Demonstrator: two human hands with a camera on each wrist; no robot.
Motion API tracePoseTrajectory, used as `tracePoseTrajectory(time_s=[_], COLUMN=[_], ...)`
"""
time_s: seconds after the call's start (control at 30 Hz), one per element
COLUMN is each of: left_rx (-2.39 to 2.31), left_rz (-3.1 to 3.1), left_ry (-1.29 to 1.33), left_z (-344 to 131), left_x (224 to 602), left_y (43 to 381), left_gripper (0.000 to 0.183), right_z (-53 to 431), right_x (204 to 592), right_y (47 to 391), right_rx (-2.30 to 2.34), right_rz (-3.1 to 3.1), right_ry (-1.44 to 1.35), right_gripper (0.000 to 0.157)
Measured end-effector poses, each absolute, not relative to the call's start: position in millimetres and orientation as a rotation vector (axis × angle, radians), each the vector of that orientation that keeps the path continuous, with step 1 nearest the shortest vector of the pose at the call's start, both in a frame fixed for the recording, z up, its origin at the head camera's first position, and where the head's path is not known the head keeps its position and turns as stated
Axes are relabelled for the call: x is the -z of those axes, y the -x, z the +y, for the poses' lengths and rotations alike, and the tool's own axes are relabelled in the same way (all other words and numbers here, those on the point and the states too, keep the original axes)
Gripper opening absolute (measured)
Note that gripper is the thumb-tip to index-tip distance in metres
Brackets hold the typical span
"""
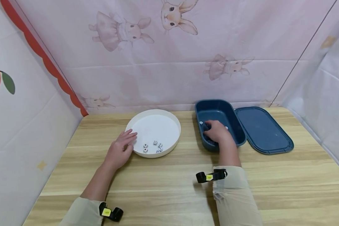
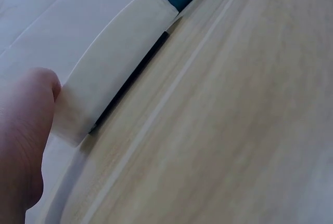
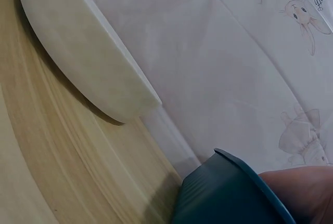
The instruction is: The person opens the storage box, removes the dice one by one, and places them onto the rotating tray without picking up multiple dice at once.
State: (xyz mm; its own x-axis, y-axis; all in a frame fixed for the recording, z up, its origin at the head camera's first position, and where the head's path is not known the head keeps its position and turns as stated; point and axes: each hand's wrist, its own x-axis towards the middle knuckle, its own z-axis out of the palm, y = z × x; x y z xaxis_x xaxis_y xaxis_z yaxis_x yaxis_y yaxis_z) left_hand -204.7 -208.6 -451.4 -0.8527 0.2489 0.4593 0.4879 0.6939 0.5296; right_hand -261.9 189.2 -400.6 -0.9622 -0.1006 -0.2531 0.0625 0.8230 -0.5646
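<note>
Tray [image 1: 165, 125], one: round, white, shallow, at left on the wood-grain table [image 1: 164, 194].
Dice [image 1: 155, 142], a small group: white with dark pips, inside the tray at its near side, some touching or overlapping in view.
Left hand [image 1: 120, 150], one: at the tray's left rim, fingers loosely extended over the edge, thumb by the outer wall; it rests there without lifting the tray.
Box [image 1: 218, 113], one: deep blue, rounded corners, uncovered, right of the tray and apart from it.
Loose dice [image 1: 201, 123], at least two: white, inside the box, left and right of the hand.
Right hand [image 1: 217, 131], one: lowered into the box, fingers bent, thumb and forefinger parted; whether it has hold of a die cannot be told.
Lid [image 1: 265, 130], one: blue, flat, just right of the box.
Backdrop [image 1: 169, 81], one: pale pink cloth, rabbit print, far side.
</note>
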Motion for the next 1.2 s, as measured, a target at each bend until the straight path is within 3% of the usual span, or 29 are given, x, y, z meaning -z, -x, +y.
tracePoseTrajectory(time_s=[1.2], left_rx=[0.976], left_rz=[-2.6], left_ry=[0.536], left_z=[-206.4], left_x=[453.1], left_y=[205.8], left_gripper=[0.029], right_z=[184.9], right_x=[404.4], right_y=[263.1], right_rx=[0.88], right_rz=[2.722], right_ry=[0.062], right_gripper=[0.034])
